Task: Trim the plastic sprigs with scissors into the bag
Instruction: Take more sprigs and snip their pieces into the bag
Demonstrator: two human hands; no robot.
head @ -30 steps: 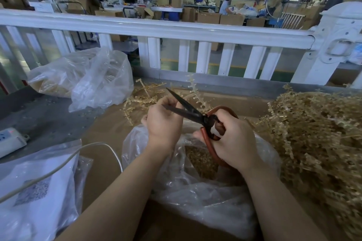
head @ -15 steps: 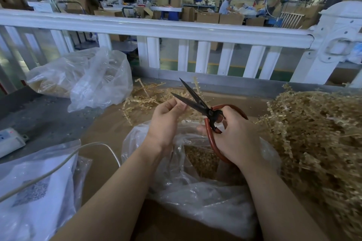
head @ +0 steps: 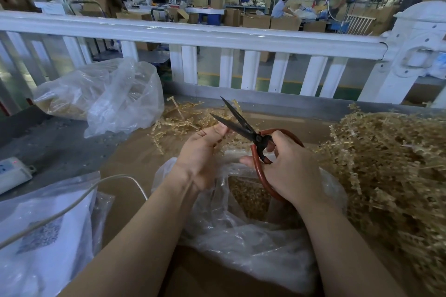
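Pale golden plastic sprigs (head: 391, 166), thin, knobbly and tangled, lay in a big heap on the right of the brown cardboard-covered table (head: 135, 159). A smaller scatter of the same sprigs (head: 178, 120) lay beyond the hands. Clear crumpled plastic bag (head: 241, 231) sat open directly below the hands, golden trimmings visible inside.

Black-bladed scissors with red looped handles (head: 243, 125) were held above the bag mouth, blades parted in a V, tips pointing up-left. Right hand (head: 292, 169) gripped the red handles, fingers curled through and around the loops. Left hand (head: 202, 154) was just left of the blades, thumb and fingers pinched together beside the lower blade; whether a sprig was between them could not be told, too small and hidden.

Second clear plastic bag holding golden pieces (head: 103, 96) lay at left rear, white fence rail (head: 193, 34) behind. White power strip (head: 12, 173) sat at far left, white cable (head: 72, 202) running over a white printed plastic packet (head: 43, 236).
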